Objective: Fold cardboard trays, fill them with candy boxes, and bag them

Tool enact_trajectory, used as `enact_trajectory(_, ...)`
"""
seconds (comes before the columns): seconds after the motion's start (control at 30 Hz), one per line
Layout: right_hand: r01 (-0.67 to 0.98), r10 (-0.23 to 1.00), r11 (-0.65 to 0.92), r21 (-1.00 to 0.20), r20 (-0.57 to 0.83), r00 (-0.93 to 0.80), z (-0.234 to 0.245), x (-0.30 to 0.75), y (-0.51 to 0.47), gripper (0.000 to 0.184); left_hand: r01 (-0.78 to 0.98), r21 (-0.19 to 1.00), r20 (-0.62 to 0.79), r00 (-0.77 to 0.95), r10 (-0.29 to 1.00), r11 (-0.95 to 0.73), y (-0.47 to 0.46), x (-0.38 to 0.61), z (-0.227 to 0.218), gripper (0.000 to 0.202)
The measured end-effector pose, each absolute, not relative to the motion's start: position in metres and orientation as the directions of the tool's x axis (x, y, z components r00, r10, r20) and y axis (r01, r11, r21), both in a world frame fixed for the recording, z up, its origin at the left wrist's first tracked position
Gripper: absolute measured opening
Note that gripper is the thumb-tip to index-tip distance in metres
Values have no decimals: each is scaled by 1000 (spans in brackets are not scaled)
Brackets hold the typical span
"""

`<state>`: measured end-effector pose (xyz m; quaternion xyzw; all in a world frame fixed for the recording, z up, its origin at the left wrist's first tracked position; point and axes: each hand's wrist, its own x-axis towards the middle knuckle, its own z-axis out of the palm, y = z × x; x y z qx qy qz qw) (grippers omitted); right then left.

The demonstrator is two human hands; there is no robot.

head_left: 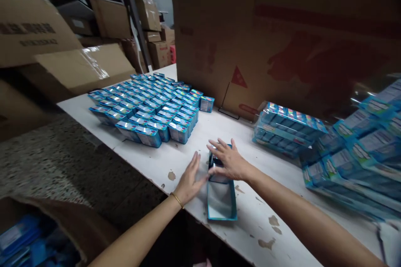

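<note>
1. My left hand [189, 179] is open, fingers straight, at the side of the blue card tray [222, 205]. I can't tell if the fingertips touch it.
2. My right hand [228, 160] spreads over the tray's far end, fingers apart. I can't tell if it's pinching the card or only resting there.
3. Working the thin card well takes flat fingers and light pressure, so the folds stay crisp.
4. The tray lies on the chipped white table [250, 233], right in front of me. Its shiny lining shows, and its far end stands raised.
5. Rows of small, glossy blue boxes [150, 110] stand packed together beyond my hands.
6. A shrink-wrapped block of boxes [286, 127] sits to my right, its plastic catching the light.
</note>
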<state>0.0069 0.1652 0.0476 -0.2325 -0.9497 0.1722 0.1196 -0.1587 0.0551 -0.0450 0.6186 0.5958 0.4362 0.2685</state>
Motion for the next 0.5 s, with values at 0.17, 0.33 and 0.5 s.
enact_trajectory(0.17, 463, 619, 740, -488, 224, -753, 58, -106, 205, 100, 322, 947, 175, -502, 847, -4, 75, -225, -41, 63)
enact_trajectory(0.33, 686, 737, 616, -387, -23, -675, 37, -181, 233, 118, 285, 958, 145, -580, 802, 33, 82, -259, -43, 58)
enact_trajectory(0.5, 593, 633, 759, -271, 87, -770, 20, -164, 251, 103, 264, 964, 167, -606, 778, -1, 83, -269, -49, 57)
